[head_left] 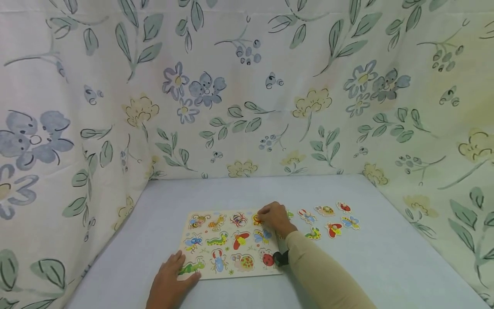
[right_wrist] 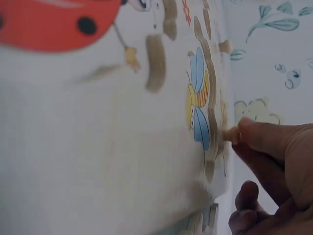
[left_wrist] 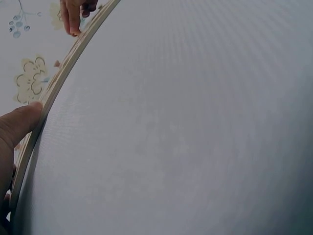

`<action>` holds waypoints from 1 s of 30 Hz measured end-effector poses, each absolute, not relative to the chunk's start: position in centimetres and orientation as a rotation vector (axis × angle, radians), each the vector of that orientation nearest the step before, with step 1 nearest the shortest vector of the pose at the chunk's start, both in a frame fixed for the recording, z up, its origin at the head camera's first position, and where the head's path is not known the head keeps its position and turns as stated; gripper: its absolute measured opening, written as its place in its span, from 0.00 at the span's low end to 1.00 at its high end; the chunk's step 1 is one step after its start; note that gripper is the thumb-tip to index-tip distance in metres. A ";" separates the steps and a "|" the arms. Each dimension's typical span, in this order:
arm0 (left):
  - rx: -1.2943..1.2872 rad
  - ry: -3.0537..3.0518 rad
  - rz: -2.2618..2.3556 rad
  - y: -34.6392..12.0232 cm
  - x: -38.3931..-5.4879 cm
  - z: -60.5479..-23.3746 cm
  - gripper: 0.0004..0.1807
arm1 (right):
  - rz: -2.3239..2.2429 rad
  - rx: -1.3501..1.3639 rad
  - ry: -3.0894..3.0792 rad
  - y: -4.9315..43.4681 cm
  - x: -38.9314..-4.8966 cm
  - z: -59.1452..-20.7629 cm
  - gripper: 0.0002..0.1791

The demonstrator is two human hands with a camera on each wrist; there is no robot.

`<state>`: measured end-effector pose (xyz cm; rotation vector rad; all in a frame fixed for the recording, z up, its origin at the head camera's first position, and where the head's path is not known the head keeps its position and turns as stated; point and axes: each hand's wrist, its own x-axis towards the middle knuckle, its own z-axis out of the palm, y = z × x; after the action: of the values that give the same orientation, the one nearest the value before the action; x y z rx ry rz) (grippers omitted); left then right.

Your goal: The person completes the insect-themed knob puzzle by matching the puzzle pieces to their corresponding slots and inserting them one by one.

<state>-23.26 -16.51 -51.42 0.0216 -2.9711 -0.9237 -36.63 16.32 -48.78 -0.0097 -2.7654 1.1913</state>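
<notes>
A wooden insect puzzle board [head_left: 210,274] lies flat on the table. At its near left corner, my left hand [head_left: 168,277] rests with the thumb along the front edge and the fingers on the left side. The left thumb [left_wrist: 24,122] touches the board's rim. My right hand [head_left: 275,218] is over the far right corner. Its thumb and finger pinch the small wooden knob [right_wrist: 231,135] of a yellow and red puzzle piece [head_left: 257,219]. That piece is partly hidden by the hand. Nearer me is a blue-winged bee picture [right_wrist: 198,105] on the board.
Right of the board lie several loose pieces, among them a blue beetle [head_left: 306,216], a snail [head_left: 325,210], a ladybug [head_left: 344,207], a caterpillar [head_left: 313,233] and a red-winged insect [head_left: 333,229]. My right forearm hides part of this area. A floral curtain [head_left: 239,86] surrounds the table.
</notes>
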 end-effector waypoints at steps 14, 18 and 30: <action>0.036 -2.965 -0.917 -16.5 -23.3 -51.6 0.52 | 1.303 0.066 -2.550 17.9 -34.5 -43.8 0.13; 0.028 -2.965 -0.919 -16.5 -23.3 -51.6 0.53 | 1.343 0.091 -2.481 18.5 -33.3 -42.9 0.15; 0.000 -2.966 -0.909 -16.6 -23.4 -51.6 0.54 | 1.525 0.096 -2.301 20.9 -29.9 -43.3 0.17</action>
<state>-23.38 -16.61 -51.63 0.0002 -2.9659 -0.9093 -29.86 20.89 -43.27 0.0958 -2.3008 1.5253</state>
